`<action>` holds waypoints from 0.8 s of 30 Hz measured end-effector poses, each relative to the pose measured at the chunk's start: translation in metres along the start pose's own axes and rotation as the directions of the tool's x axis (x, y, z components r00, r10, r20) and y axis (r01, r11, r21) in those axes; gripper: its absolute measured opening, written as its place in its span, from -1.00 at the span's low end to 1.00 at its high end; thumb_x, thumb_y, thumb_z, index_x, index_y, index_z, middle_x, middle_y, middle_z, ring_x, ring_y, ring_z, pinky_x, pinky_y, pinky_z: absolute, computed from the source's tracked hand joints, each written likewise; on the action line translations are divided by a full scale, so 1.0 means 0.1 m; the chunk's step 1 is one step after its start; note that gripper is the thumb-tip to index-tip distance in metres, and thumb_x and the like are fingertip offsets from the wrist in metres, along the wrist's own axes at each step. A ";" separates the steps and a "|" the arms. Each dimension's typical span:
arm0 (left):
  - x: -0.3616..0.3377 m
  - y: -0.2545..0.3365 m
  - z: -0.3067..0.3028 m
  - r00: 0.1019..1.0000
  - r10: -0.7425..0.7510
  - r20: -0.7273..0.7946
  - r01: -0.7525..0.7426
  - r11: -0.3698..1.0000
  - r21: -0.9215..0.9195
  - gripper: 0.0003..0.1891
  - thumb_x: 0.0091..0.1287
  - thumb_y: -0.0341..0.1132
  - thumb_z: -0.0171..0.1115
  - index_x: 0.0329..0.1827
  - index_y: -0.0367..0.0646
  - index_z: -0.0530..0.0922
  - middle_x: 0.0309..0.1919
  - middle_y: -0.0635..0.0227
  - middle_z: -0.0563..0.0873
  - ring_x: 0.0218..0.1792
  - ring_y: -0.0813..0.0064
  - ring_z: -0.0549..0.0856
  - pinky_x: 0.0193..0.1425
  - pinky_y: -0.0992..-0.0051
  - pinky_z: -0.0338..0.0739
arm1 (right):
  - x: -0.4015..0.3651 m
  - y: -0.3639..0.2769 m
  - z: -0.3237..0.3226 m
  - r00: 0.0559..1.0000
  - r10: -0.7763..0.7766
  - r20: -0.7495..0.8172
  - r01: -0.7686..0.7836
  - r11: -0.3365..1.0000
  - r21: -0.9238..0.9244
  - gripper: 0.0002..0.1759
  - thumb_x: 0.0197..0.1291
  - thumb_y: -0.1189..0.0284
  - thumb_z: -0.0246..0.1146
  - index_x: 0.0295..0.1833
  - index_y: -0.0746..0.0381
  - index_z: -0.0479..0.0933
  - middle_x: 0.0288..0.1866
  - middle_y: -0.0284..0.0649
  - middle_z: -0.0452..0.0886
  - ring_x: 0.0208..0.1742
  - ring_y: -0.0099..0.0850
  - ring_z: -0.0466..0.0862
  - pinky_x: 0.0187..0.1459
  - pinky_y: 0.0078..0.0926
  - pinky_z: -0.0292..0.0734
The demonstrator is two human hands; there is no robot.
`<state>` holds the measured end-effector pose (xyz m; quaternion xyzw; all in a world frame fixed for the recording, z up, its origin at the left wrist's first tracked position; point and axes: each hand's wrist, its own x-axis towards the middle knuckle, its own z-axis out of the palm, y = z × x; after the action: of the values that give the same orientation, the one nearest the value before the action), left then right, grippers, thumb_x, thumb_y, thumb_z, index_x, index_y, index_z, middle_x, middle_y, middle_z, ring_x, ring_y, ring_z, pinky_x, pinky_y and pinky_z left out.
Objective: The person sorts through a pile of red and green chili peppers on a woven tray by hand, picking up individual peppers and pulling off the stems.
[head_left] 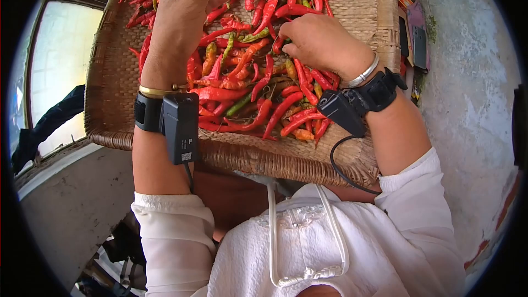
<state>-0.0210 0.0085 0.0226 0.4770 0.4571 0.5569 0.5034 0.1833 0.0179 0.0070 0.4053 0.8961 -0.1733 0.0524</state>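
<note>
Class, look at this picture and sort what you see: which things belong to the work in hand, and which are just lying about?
In the work: chillies; woven tray holding them; left hand raised over them; right hand down among them.

Lying about: dark flat object and small orange packet on the ground right of the tray; dark bundle by the window.
</note>
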 end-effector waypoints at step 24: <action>-0.25 -0.11 0.21 0.719 -0.560 0.412 -0.028 0.568 0.822 -0.77 0.16 -0.31 0.23 -0.21 -0.28 0.60 -0.43 0.16 0.69 -0.46 0.34 0.67 -0.37 0.42 0.51 | 0.07 0.07 0.09 0.981 -0.176 -0.086 0.192 0.954 0.230 -0.84 -0.06 0.43 0.23 -0.34 0.27 0.57 -0.46 -0.05 0.56 -0.31 -0.10 0.60 -0.28 -0.23 0.47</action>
<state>0.0020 -0.0146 0.0131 0.7235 0.5240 0.0138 0.4492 0.1834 0.0237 -0.0044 0.3289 0.9039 -0.2702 -0.0417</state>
